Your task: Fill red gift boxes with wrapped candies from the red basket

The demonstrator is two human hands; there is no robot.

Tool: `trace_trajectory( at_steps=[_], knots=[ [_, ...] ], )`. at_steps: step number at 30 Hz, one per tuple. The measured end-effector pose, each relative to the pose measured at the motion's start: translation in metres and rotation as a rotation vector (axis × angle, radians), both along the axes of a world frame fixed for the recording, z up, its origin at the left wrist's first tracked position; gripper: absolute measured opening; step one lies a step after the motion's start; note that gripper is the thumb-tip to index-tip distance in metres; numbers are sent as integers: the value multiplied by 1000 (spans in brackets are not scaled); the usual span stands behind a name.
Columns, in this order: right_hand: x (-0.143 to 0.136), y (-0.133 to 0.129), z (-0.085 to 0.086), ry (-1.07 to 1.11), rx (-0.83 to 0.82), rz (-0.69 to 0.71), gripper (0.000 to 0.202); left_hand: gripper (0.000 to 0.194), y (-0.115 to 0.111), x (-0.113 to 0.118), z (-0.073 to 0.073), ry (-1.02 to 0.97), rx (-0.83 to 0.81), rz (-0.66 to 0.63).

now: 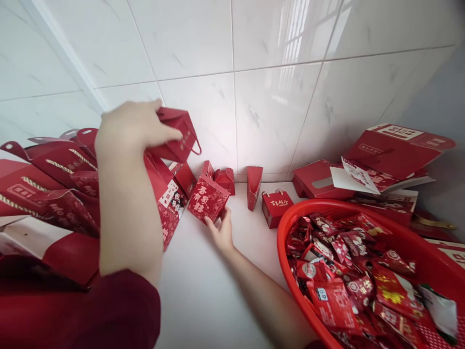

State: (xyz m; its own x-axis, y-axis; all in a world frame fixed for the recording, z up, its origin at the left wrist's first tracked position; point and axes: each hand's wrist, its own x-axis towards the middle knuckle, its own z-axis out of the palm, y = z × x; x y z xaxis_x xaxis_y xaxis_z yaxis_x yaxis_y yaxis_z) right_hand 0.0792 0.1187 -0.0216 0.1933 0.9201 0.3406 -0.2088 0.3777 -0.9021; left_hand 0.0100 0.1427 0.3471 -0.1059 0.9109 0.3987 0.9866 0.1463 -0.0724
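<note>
A head-worn view looks down at a white worktop (203, 291) against a tiled wall. The left hand (132, 128) is raised above the worktop, its grip closed on a small red gift bag (178, 133). Thumb and fingers pinch the bag's top left edge. The bag hangs tilted, its long axis slanting down to the right, with a cord handle looped off its right side.

Lower, the right hand (220, 230) rests on the worktop, its fingers lightly curled against the bottom corner of a red patterned box (208, 198). The grip is loose, touching rather than clamped. The box stands tipped on one corner like a diamond, its printed face turned toward the camera.

Just behind the box stand a few more small red boxes (225, 179), and one with gold lettering (276, 207) sits further right. To the left lies a pile of flat red bags (51, 184) with twisted cord handles. At lower right, a red basket (290, 223) holds many red wrapped sweets (345, 271). Behind the basket lie flat red cartons (392, 150).
</note>
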Motion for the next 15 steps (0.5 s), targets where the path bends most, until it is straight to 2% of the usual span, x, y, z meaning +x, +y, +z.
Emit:
trace_trajectory(
  at_steps=[2,4,7,10,13,15],
  knots=[
    [3,-1,6,40,31,-57,64,78,-53,5,-27,-51,-47,7],
    [9,-2,12,69,53,-120,63,80,-98,6,-61,-80,-122,-41],
    [20,-3,15,59,45,-174,60,82,-140,-1,-110,-119,-283,-141],
    [31,-2,13,51,24,-182,57,77,-152,-18,-151,-205,-525,-197],
    [39,3,18,74,47,-193,55,90,-141,-36,-183,-331,-725,-187],
    [39,6,28,82,70,-201,53,96,-129,-43,-200,-392,-809,-164]
  ],
)
